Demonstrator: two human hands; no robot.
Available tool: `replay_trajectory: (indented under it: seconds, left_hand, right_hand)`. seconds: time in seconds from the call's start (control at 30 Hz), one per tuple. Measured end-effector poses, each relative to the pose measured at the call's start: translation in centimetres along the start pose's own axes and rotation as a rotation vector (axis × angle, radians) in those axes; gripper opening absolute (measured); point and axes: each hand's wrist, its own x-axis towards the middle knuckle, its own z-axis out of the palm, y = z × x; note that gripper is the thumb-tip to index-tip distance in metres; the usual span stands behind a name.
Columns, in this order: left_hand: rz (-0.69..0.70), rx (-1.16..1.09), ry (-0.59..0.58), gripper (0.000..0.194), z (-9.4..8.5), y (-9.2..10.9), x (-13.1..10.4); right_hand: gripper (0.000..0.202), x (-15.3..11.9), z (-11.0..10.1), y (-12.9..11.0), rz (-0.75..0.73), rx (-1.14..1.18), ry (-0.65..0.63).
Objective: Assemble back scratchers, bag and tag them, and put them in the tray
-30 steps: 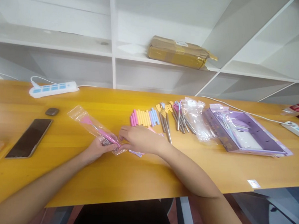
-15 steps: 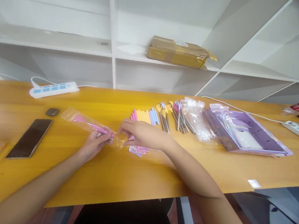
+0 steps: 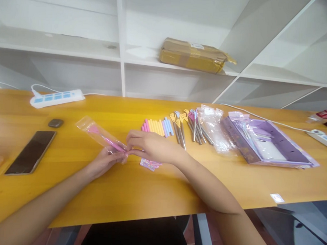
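Observation:
My left hand (image 3: 104,164) is closed on a clear plastic bag (image 3: 83,122) with a pink back scratcher (image 3: 93,129) inside, its hand-shaped head toward the upper left. My right hand (image 3: 153,146) pinches the near end of the bag, its fingertips touching those of my left hand. Small printed cards (image 3: 149,164) lie partly hidden below my right hand. Behind it, a row of pink, yellow and blue handle tubes (image 3: 156,127) sits on the table, with metal-rod back scratchers (image 3: 195,128) piled to their right.
Several clear bags (image 3: 214,129) lie beside a purple open box (image 3: 294,152) holding packaged items. On the left are a phone (image 3: 31,153), a small dark case (image 3: 55,123) and a power strip (image 3: 56,98). A taped carton (image 3: 192,56) rests on the white shelf behind the table (image 3: 120,197).
My right hand has moved left and its fingers have closed on the bag's end, meeting my left hand. The bag has shifted slightly right.

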Motion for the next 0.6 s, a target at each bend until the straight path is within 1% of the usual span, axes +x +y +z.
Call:
replay_trajectory:
  seconds: [0.13,0.27,0.43,0.47,0.6]
  left_hand:
    - [-0.011,0.004,-0.033,0.017,0.1,0.0,-0.1]
    - [-0.028,-0.066,-0.049,0.023,-0.1,-0.2,0.0]
    - [-0.031,-0.102,-0.066,0.042,-0.3,-0.5,0.2]
    - [-0.022,-0.087,-0.065,0.042,-0.3,-0.5,0.2]
    - [-0.003,0.028,-0.075,0.032,-0.1,-0.3,0.1]
  right_hand:
    - [0.014,0.4,0.6,0.2,0.040,0.001,-0.013]
    - [0.013,0.5,1.2,0.3,0.065,-0.021,-0.014]
    - [0.013,0.5,1.7,0.4,0.066,-0.034,0.004]
    - [0.012,0.5,1.8,0.4,0.070,-0.030,0.007]
    - [0.009,0.6,2.1,0.5,0.088,-0.001,0.006]
